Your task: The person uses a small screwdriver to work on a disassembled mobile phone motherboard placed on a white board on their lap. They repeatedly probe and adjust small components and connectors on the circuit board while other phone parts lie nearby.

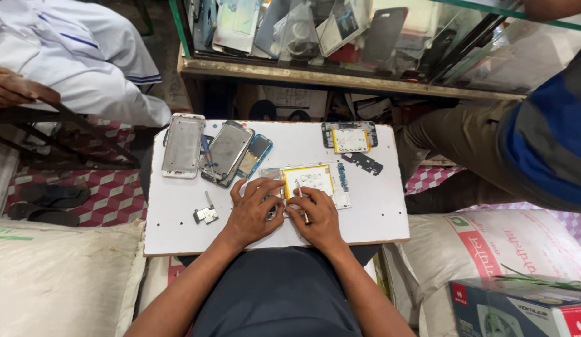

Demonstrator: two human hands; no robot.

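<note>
An opened phone (315, 182) with a yellow-edged white battery lies face down on a white board (178, 218) on my lap. My left hand (256, 211) presses on the phone's lower left part. My right hand (317, 215) holds a thin metal tool (301, 198), its tip on the phone near the battery's lower edge. The two hands touch each other over the phone's bottom end.
On the board lie two silver phone frames (183, 145), a blue phone part (256, 156), a small metal piece (206, 214), another opened phone (350, 137) and a black strip (363, 163). A glass counter (340, 37) stands ahead. People sit left and right; sacks and a box flank me.
</note>
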